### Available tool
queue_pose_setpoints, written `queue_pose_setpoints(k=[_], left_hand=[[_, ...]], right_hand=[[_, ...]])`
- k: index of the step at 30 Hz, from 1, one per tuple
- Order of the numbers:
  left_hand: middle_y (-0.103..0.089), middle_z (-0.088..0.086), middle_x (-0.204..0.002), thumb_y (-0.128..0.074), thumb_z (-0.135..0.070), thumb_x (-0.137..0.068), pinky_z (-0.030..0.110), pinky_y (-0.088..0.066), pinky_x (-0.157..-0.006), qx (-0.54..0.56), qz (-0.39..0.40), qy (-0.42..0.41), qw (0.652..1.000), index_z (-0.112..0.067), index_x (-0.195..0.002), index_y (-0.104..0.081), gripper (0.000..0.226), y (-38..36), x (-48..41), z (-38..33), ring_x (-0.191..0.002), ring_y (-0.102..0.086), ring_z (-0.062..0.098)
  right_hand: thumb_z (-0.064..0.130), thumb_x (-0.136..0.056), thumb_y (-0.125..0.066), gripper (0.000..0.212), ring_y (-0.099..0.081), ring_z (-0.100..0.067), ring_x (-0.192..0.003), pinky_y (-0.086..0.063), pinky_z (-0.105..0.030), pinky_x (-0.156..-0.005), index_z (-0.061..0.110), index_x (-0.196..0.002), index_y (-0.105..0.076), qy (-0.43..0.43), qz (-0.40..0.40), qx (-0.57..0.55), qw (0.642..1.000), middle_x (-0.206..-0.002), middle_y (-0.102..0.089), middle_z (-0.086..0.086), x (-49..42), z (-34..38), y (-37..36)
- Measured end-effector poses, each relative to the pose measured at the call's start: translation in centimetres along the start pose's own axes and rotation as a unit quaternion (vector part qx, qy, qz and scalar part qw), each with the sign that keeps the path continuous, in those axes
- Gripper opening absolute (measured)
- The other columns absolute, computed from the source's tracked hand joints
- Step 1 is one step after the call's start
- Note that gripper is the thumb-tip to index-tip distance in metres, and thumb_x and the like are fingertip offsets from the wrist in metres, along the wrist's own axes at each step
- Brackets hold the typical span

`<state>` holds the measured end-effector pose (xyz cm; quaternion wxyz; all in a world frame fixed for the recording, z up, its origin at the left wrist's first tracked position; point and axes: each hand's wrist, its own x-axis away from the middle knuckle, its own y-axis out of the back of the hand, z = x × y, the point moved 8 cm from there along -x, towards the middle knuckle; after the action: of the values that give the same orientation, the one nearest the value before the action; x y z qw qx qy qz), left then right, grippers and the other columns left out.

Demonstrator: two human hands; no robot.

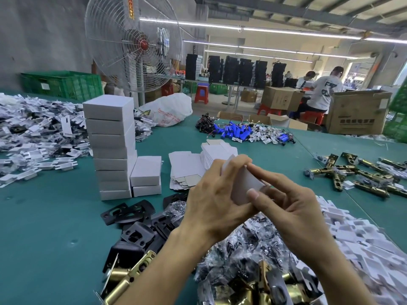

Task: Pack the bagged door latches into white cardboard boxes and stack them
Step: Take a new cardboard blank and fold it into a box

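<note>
On the teal-covered desk (pixel 44 216), your tall stack of closed white cardboard boxes (pixel 112 148) stood at the left. Your left hand (pixel 211 194) curled around a small white cardboard box (pixel 244 186), held above the heap of clear-bagged door latches (pixel 242 249), and your right hand (pixel 293 208) pinched its other end.

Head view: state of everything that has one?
Small white cardboard box, held up, fold state unclear.
Left hand, grips the box.
Right hand, pinches the box.
Tall stack of white boxes, closed, upright.
Short white stack, two closed boxes.
Flat white box blanks, unfolded, piled.
Large brown carton, top open.
</note>
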<state>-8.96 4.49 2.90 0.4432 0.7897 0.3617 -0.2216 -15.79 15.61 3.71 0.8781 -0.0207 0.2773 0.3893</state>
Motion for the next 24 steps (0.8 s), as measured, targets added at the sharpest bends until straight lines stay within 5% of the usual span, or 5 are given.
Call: queue_pose_setpoints(k=[6, 11, 15, 19, 24], left_hand=[[-0.049, -0.010, -0.112, -0.054, -0.070, -0.079, 0.041, -0.055, -0.066, 0.002, 0.010, -0.002, 1.000, -0.043, -0.127, -0.034, 0.059, -0.2, 0.2, 0.3, -0.089, -0.059, 0.017], [-0.043, -0.002, -0.135, -0.069, -0.067, -0.075, 0.028, -0.050, -0.092, 0.039, -0.006, -0.027, 0.999, -0.033, -0.143, -0.035, 0.083, -0.1, -0.3, 0.0, -0.117, -0.047, 0.012], [-0.059, -0.004, -0.096, -0.067, -0.063, -0.080, 0.013, -0.047, -0.065, 0.130, -0.113, 0.098, 0.980, -0.020, -0.101, -0.056, 0.049, 2.3, -0.8, 1.9, -0.079, -0.056, 0.003], [-0.072, 0.012, -0.101, -0.049, -0.087, -0.064, 0.032, -0.055, -0.060, 0.430, 0.136, 0.402, 0.797, -0.013, -0.115, -0.061, 0.092, -2.4, 1.0, 4.5, -0.077, -0.071, 0.017], [-0.064, 0.022, -0.129, -0.057, -0.088, -0.069, 0.058, -0.054, -0.091, 0.636, 0.200, 0.372, 0.645, -0.009, -0.136, -0.057, 0.103, -3.4, 1.2, 2.4, -0.115, -0.064, 0.040]], right_hand=[[0.035, -0.081, -0.068, 0.035, -0.051, -0.066, -0.086, -0.045, -0.049, -0.070, 0.046, -0.114, -0.070, -0.040, -0.008, 0.024, 0.999, -0.091, -0.058, -0.044, 0.1, -0.8, -0.3], [0.013, -0.089, -0.067, 0.034, -0.069, -0.038, -0.074, -0.057, -0.050, -0.064, 0.039, -0.112, -0.067, -0.001, -0.121, 0.040, 0.992, -0.078, -0.074, -0.010, 0.3, -0.1, 1.7], [0.002, -0.084, -0.072, 0.062, -0.067, -0.011, -0.104, -0.060, -0.024, -0.078, 0.032, -0.134, -0.051, 0.032, -0.189, 0.068, 0.979, -0.115, -0.065, 0.009, 0.5, 0.2, 3.6], [0.008, -0.078, -0.075, 0.057, -0.060, -0.019, -0.118, -0.057, -0.033, -0.087, 0.038, -0.123, -0.056, 0.075, -0.106, 0.073, 0.989, -0.122, -0.062, 0.000, 0.4, 0.7, 0.7], [-0.010, -0.071, -0.080, 0.060, -0.060, -0.007, -0.111, -0.055, -0.035, -0.091, 0.029, -0.115, -0.067, 0.097, -0.052, 0.208, 0.972, -0.113, -0.063, 0.009, 0.3, 0.6, -0.9]])
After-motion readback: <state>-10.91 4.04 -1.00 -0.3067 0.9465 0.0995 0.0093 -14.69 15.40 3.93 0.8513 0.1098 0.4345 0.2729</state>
